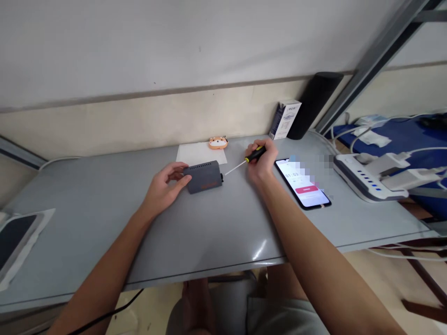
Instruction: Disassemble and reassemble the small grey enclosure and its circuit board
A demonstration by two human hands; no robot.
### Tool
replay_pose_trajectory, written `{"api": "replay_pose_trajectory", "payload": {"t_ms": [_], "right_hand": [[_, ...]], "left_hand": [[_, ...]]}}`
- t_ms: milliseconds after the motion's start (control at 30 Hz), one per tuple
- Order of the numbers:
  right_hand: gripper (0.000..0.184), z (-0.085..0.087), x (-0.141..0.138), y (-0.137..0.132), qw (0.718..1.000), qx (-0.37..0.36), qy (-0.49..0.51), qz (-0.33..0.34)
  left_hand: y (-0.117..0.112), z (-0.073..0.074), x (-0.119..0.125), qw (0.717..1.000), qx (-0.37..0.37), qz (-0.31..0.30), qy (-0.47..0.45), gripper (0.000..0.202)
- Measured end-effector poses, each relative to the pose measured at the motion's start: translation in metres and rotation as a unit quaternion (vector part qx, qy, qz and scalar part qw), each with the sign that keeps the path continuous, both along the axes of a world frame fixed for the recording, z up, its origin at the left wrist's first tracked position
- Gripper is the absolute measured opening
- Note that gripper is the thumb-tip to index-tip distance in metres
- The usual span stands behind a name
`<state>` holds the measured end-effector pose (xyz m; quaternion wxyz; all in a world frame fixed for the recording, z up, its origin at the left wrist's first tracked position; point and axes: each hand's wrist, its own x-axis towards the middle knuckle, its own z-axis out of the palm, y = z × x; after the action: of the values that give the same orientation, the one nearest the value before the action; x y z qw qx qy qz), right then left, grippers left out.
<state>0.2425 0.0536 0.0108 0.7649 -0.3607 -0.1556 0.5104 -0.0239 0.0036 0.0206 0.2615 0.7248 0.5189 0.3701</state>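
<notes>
A small dark grey box [203, 178] with a row of vent slots along its top edge rests on the grey desk. My left hand [170, 182] grips its left end, thumb on the front and fingers behind. In my right hand [263, 156] is a screwdriver [256, 154] with a black and yellow handle, fingers wrapped around it. Its thin shaft points left, and the tip is at or close to a small black part [221, 177] on the box's right end. Whether tip and part touch, I cannot tell.
Behind the box lie white paper [195, 152] and an orange animal-faced case [218, 143]. To the right are a lit phone [303, 184] and a power strip [370, 179] with plugs. A carton [285, 120] and black cylinder [316, 104] stand at the wall. A dark tablet-like item [16, 237] lies left.
</notes>
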Motion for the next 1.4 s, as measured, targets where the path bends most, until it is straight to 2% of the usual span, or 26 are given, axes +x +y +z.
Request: {"api": "replay_pose_trajectory", "payload": {"t_ms": [100, 233, 333, 433, 600, 933, 1067, 1400], "right_hand": [[0.038, 0.001, -0.003, -0.007, 0.988, 0.064, -0.138, -0.012], [0.03, 0.01, -0.017, -0.03, 0.932, 0.137, -0.335, 0.019], [0.025, 0.019, -0.029, -0.047, 0.905, 0.154, -0.395, 0.033], [0.024, 0.024, -0.035, -0.056, 0.885, 0.162, -0.436, 0.009], [0.024, 0.022, -0.032, -0.057, 0.873, 0.165, -0.457, -0.042], [0.024, 0.017, -0.031, -0.053, 0.895, 0.158, -0.413, -0.057], [0.024, 0.015, -0.03, -0.052, 0.9, 0.152, -0.402, -0.07], [0.024, 0.012, -0.029, -0.052, 0.888, 0.165, -0.421, -0.084]], "left_hand": [[0.001, -0.005, 0.005, 0.999, -0.017, 0.022, 0.029, 0.042], [0.005, -0.011, 0.004, 0.998, -0.019, 0.035, 0.048, 0.045], [0.007, -0.012, 0.002, 0.998, -0.019, 0.036, 0.057, 0.046], [0.009, -0.013, 0.001, 0.997, -0.008, 0.03, 0.076, 0.045], [0.01, -0.013, 0.001, 0.994, 0.018, 0.009, 0.107, 0.039], [0.004, -0.014, -0.001, 0.992, 0.038, -0.045, 0.11, 0.045], [0.003, -0.014, -0.001, 0.993, 0.035, -0.04, 0.103, 0.044], [0.003, -0.017, -0.001, 0.993, 0.045, -0.038, 0.098, 0.037]]}}
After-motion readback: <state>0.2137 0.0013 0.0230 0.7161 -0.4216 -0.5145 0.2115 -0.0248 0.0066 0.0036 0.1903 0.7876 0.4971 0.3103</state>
